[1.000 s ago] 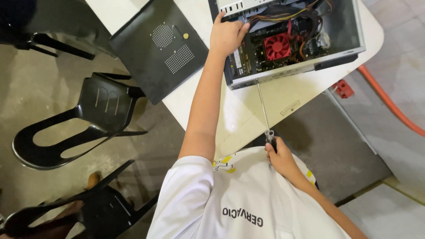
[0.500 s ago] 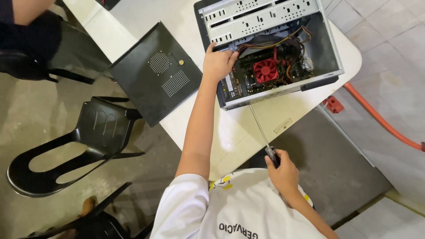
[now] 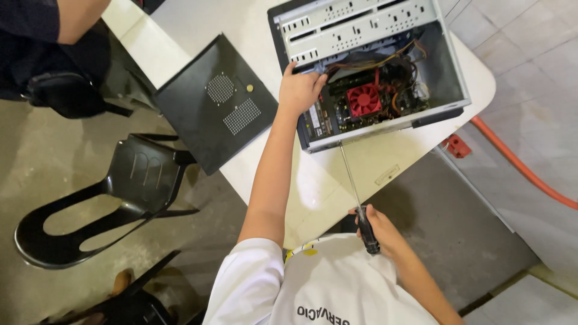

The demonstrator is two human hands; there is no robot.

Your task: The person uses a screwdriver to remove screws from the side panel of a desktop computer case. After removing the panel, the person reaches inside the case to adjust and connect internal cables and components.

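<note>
Reaching up the middle of the frame, the left hand (image 3: 301,89) is curling its fingers over the near-left wall of the open computer case (image 3: 367,66), which is lying on the white counter (image 3: 385,168) at the upper centre. The right hand (image 3: 376,232), at the lower centre, is closing around the black handle of a long screwdriver (image 3: 355,192); its thin shaft is slanting upward, the tip meeting the lower edge of the case. Inside the case a red fan (image 3: 364,99) is sitting among coloured cables. A black side panel (image 3: 217,108) with two perforated vent patches is overhanging the counter's left edge. A black plastic chair (image 3: 114,192) is standing at the left, and an orange hose (image 3: 524,165) is running across the floor at the right. A small pale rectangular label (image 3: 387,175) is lying on the counter below the case.
</note>
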